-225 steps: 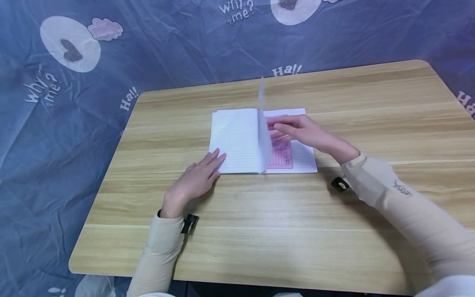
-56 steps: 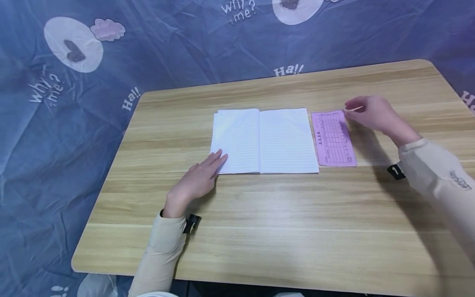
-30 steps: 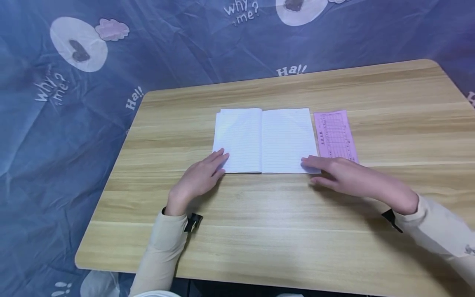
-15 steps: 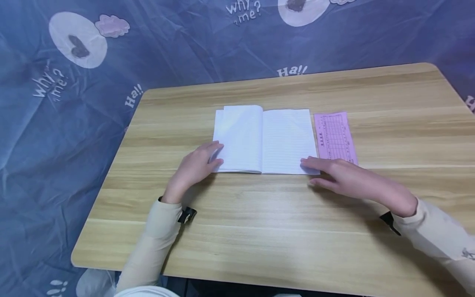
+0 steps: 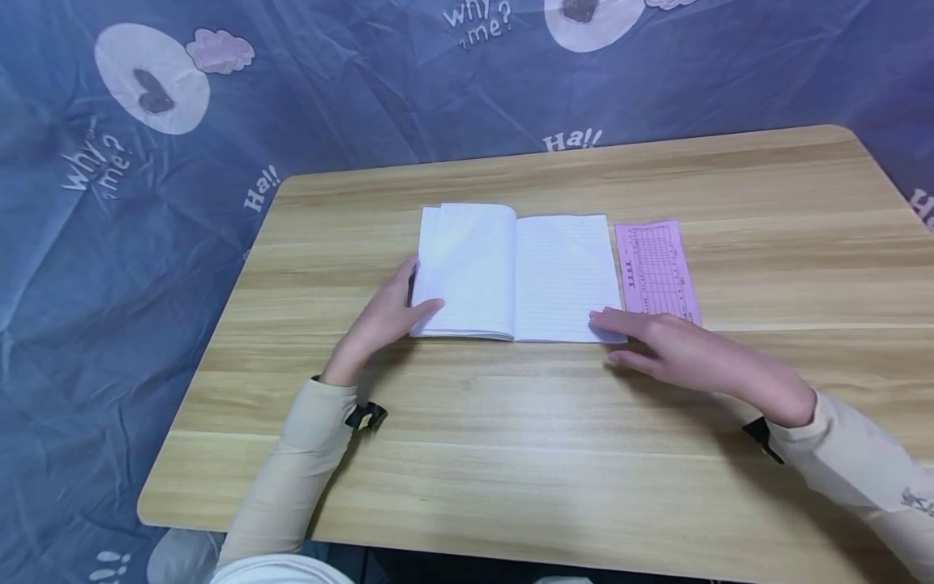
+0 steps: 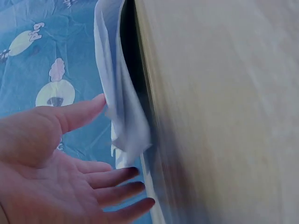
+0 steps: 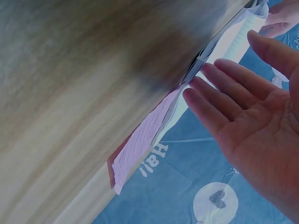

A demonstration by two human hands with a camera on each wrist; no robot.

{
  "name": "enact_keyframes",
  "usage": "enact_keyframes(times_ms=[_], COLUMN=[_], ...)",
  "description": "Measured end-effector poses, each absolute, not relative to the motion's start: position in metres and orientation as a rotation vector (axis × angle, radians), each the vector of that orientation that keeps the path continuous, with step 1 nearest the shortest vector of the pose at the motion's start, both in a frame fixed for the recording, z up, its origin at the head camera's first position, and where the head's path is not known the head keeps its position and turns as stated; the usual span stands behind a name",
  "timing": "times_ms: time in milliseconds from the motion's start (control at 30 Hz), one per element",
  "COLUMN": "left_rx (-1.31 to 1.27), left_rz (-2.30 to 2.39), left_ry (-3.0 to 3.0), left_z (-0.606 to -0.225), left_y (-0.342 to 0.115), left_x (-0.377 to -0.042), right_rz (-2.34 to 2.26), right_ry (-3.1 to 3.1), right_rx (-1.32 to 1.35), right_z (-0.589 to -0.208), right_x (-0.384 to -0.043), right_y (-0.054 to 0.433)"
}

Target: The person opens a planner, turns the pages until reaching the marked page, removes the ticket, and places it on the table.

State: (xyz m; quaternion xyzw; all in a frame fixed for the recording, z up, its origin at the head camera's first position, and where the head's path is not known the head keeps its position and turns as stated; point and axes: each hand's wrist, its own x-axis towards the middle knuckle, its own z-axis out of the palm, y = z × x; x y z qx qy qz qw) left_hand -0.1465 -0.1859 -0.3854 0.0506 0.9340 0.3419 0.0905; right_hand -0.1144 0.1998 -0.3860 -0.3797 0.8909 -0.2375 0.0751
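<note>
An open notebook [image 5: 562, 268] with white lined pages lies mid-table in the head view. Its left-hand pages [image 5: 474, 259] bow up from the spine. My left hand [image 5: 390, 312] holds their outer edge, thumb on top and fingers at the far side and underneath. In the left wrist view the thumb [image 6: 86, 112] meets the curling pages [image 6: 124, 93], fingers stretched below them. My right hand [image 5: 671, 345] rests with straight fingers on the lower right corner of the notebook. Beside it lies a pink printed slip [image 5: 657, 264], its lower end partly covered by the right hand.
A light wooden table [image 5: 511, 462] with rounded corners carries everything. Behind and left of it hangs a blue printed cloth [image 5: 328, 81]. Both forearms reach in from the near side, each with a black wrist device [image 5: 367, 416].
Earlier the right hand brought the pink slip out of the notebook, set it at the right and moved onto the page corner. The left hand has since slid to the left edge, lifting its pages.
</note>
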Motion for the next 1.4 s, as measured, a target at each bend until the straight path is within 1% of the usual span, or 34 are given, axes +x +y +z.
enact_keyframes(times_ms=[167, 400, 533, 667, 833, 933, 1133, 1300, 1400], left_rx=[0.208, 0.42, 0.517, 0.572, 0.648, 0.671, 0.717, 0.767, 0.82], left_rz=[1.091, 1.328, 1.526, 1.605, 1.551, 1.495, 1.304, 1.224, 1.021], left_ry=[2.828, 2.836, 2.702, 2.588, 2.585, 2.581, 2.609, 2.516, 2.569], left_z=[-0.38, -0.36, -0.344, -0.33, -0.322, -0.321, -0.32, -0.327, -0.338], left_y=[-0.182, -0.167, -0.15, -0.129, -0.1, -0.085, -0.063, -0.059, -0.06], left_x=[-0.143, -0.141, -0.143, -0.145, -0.149, -0.151, -0.154, -0.152, -0.152], right_rz=[-0.709, -0.711, -0.768, -1.012, -1.42, -1.529, -1.494, -1.446, -1.403], right_ry=[2.675, 2.661, 2.692, 2.651, 2.465, 2.37, 2.392, 2.465, 2.53], right_rx=[-1.149, -1.166, -1.154, -1.013, -0.775, -0.664, -0.588, -0.586, -0.587], right_z=[-0.387, -0.381, -0.366, -0.344, -0.321, -0.315, -0.313, -0.316, -0.321], right_x=[-0.114, -0.119, -0.132, -0.151, -0.176, -0.186, -0.192, -0.191, -0.189], right_y=[0.2, 0.196, 0.182, 0.16, 0.134, 0.126, 0.127, 0.143, 0.154])
